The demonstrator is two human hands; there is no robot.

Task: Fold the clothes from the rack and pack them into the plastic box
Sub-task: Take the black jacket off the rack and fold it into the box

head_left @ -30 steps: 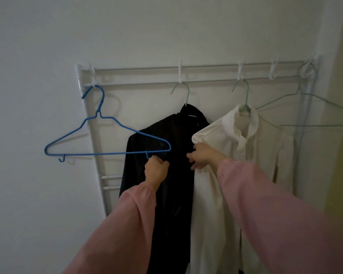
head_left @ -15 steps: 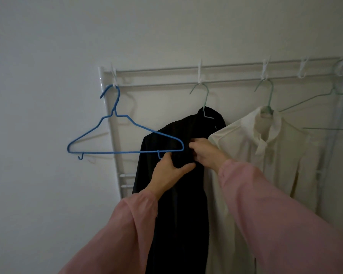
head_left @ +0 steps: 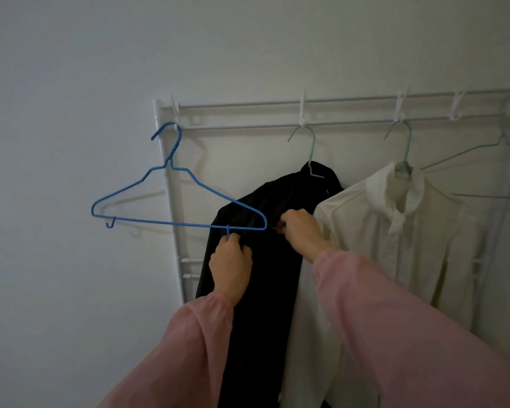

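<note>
A black shirt (head_left: 262, 290) hangs on a pale green hanger (head_left: 309, 148) from the white wall rack (head_left: 248, 106). My left hand (head_left: 231, 263) grips the shirt's front just below the bar of an empty blue hanger (head_left: 171, 198). My right hand (head_left: 299, 228) pinches the black fabric at chest height, a little right of the left hand. To the right hangs a white shirt (head_left: 395, 245) on its own green hanger (head_left: 405, 154). The plastic box is out of view.
An empty pale green hanger (head_left: 483, 172) hangs at the rack's right end. White hooks (head_left: 457, 106) line the top rails. A bare white wall (head_left: 71, 113) fills the left and top.
My right hand left the white shirt's edge and took hold of the black shirt's front. My left hand curled tighter on the black fabric. The view shifted left, so the rack sits further right.
</note>
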